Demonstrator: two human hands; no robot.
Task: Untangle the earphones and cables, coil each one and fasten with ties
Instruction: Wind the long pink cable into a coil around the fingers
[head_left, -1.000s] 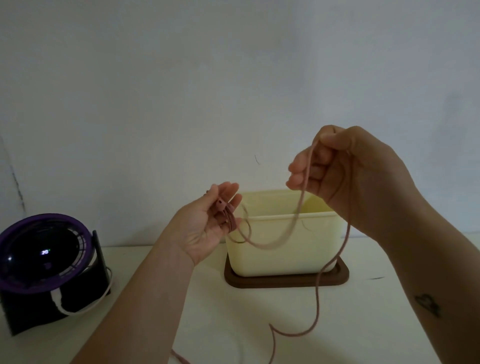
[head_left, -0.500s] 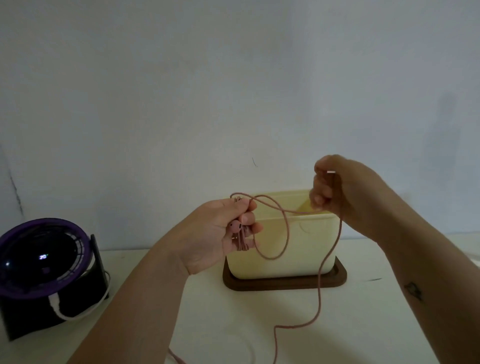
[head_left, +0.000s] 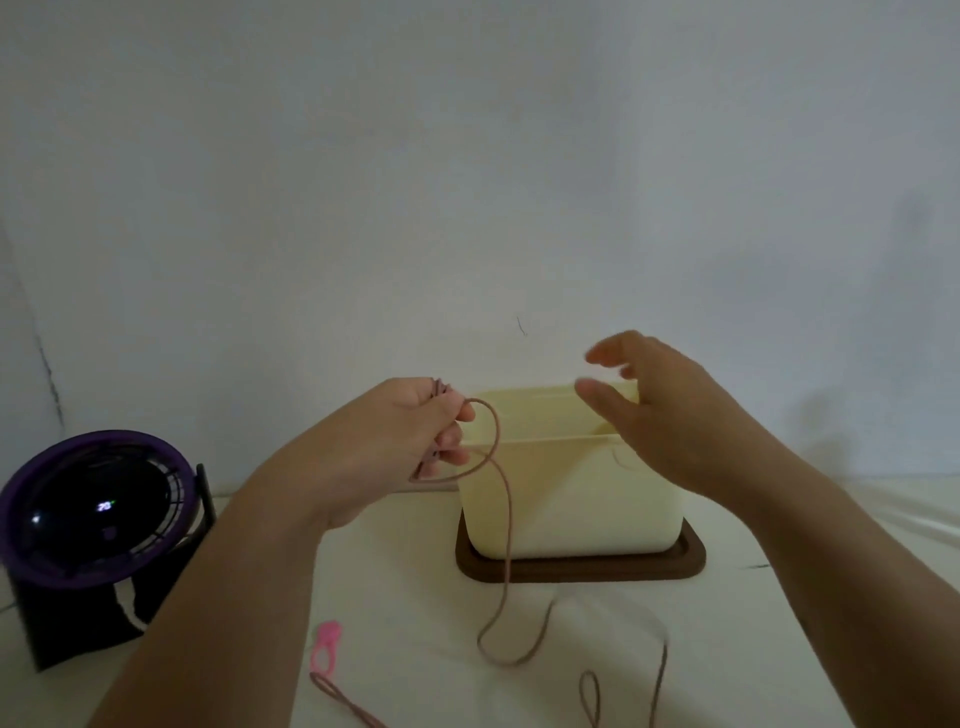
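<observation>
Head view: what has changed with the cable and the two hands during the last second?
The right hand let go of the pink cable and now hovers open near the top of the cream box. The freed length dropped and hangs from the left hand down to the table. The left hand keeps gripping the coiled part; the box and the fan have not moved.

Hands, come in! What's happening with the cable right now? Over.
Left hand grips coiled cable. Right hand open, empty, above cream box. Tail hangs loose onto table. Pink tie lies unused.
</observation>
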